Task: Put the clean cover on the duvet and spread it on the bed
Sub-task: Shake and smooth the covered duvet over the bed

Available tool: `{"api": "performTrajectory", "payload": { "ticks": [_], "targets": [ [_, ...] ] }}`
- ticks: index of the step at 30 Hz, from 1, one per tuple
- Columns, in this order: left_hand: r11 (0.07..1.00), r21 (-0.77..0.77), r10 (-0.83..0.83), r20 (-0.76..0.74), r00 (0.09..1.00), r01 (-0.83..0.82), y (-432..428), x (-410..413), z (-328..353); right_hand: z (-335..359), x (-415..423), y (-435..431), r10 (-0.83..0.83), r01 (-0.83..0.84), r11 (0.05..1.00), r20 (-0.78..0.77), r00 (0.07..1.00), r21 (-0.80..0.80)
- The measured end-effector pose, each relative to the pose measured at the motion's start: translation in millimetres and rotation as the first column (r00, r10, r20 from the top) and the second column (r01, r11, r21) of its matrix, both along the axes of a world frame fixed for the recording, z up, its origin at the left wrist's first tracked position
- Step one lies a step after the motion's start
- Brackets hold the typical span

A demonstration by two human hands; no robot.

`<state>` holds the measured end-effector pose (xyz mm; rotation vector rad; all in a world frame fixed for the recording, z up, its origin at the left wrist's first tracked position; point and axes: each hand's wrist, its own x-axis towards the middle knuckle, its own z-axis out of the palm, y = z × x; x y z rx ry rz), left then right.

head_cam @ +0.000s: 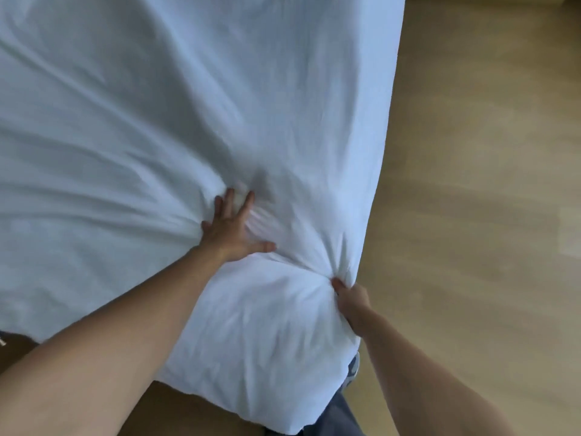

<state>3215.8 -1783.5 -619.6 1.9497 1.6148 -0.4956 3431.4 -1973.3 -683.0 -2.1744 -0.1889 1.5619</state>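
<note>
Head view: left grip [234, 229] flat, pressing duvet [220, 105]; right grip [350, 297] pinching duvet edge.

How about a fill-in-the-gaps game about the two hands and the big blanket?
1. The duvet is ____ in colour.
2. ____ hands touch it: the left hand presses flat with spread fingers, and the right hand grips a bunch of cloth.
3. The floor beside the duvet looks made of ____.

Missing words: white, two, wood.
</note>
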Motion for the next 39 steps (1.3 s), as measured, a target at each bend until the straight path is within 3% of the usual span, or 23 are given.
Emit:
{"api": "performTrajectory", "payload": {
  "ticks": [2, 4, 5, 6, 7, 9, 11, 12, 13, 15, 17, 18, 20, 22, 24, 28, 30, 34, 39],
  "targets": [
    [0.998, -0.039, -0.041, -0.042, 0.998, 0.039, -18.2, -13.4, -2.4, 11.0, -3.2, 22.2, 0.058, -0.053, 0.997, 0.097, 0.994, -0.049],
    [0.993, -0.098, -0.071, -0.068, 0.995, 0.064, -41.9, -19.7, -8.6, 41.5, -6.3, 58.9, -0.042, 0.016, 0.997, 0.388, 0.921, 0.07],
    [0.992, -0.098, -0.082, -0.067, 0.994, 0.075, -52.8, -20.5, -12.9, 59.4, -10.5, 78.8, -0.119, -0.024, 0.971, 0.566, 0.816, 0.238],
    [0.993, -0.083, -0.086, -0.062, 0.994, 0.081, -61.0, -19.5, -16.3, 75.8, -17.7, 100.2, -0.158, -0.18, 0.907, 0.703, 0.693, 0.381],
    [0.994, -0.062, -0.089, -0.056, 0.994, 0.086, -65.0, -17.2, -18.4, 89.8, -26.8, 122.7, -0.117, -0.403, 0.815, 0.798, 0.591, 0.417],
    [0.992, -0.055, -0.114, -0.054, 0.992, 0.111, -64.3, -16.4, -17.8, 96.3, -46.4, 162.6, 0.183, -0.765, 0.607, 0.9, 0.396, 0.214],
    [0.984, -0.116, -0.137, -0.03, 0.99, 0.133, -56.7, -21.8, -10.4, 80.4, -56.1, 178.3, 0.569, -0.886, 0.456, 0.792, 0.222, -0.079],
    [0.979, -0.143, -0.146, -0.008, 0.989, 0.143, -50.9, -25.3, -4.9, 68.1, -56.7, 175.0, 0.678, -0.895, 0.412, 0.713, 0.176, -0.171],
    [0.98, -0.138, -0.142, 0.026, 0.989, 0.145, -41.7, -27.3, 3.3, 56.8, -55.6, 170.3, 0.722, -0.889, 0.395, 0.676, 0.146, -0.231],
    [0.998, 0.049, -0.041, 0.145, 0.989, 0.034, -14.7, -26.1, 20.9, 45.6, -53.8, 169.7, 0.733, -0.887, 0.371, 0.673, 0.098, -0.276],
    [0.923, 0.372, 0.024, 0.202, 0.979, -0.099, 22.3, -13.6, 31.6, 47.6, -50.7, 179.8, 0.762, -0.901, 0.33, 0.644, 0.077, -0.283],
    [0.876, 0.46, 0.044, 0.222, 0.974, -0.144, 44.3, -4.3, 34.4, 50.8, -47.9, 188.2, 0.768, -0.907, 0.323, 0.635, 0.084, -0.271],
    [0.918, 0.373, 0.066, 0.198, 0.978, -0.138, 86.7, 16.8, 31.5, 50.6, -41.8, 203.4, 0.713, -0.903, 0.384, 0.683, 0.157, -0.193],
    [0.981, 0.178, 0.058, 0.093, 0.994, -0.074, 120.0, 37.2, 12.3, 43.6, -33.6, 219.8, 0.597, -0.85, 0.524, 0.734, 0.322, -0.053],
    [0.992, 0.118, 0.05, 0.013, 0.999, -0.051, 144.3, 52.7, -13.7, 31.5, -21.7, 248.9, 0.581, -0.83, 0.558, 0.716, 0.387, -0.004],
    [0.946, 0.282, 0.178, -0.048, 0.983, -0.157, 205.5, 79.6, -53.1, 0.9, 25.1, 342.1, 0.604, -0.9, 0.432, 0.759, 0.242, -0.058],
    [0.906, 0.382, 0.233, -0.094, 0.968, -0.181, 242.0, 93.3, -67.2, -12.3, 50.6, 393.1, 0.582, -0.908, 0.413, 0.788, 0.202, -0.073],
    [0.86, 0.49, 0.264, -0.19, 0.946, -0.141, 297.3, 142.0, -85.9, -25.9, 107.8, 477.1, 0.549, -0.869, 0.493, 0.789, 0.276, -0.039],
    [0.811, 0.532, 0.343, -0.096, 0.934, -0.243, 365.2, 194.8, -104.0, -29.7, 175.8, 581.9, 0.566, -0.855, 0.514, 0.774, 0.283, -0.063]
  ]
}}
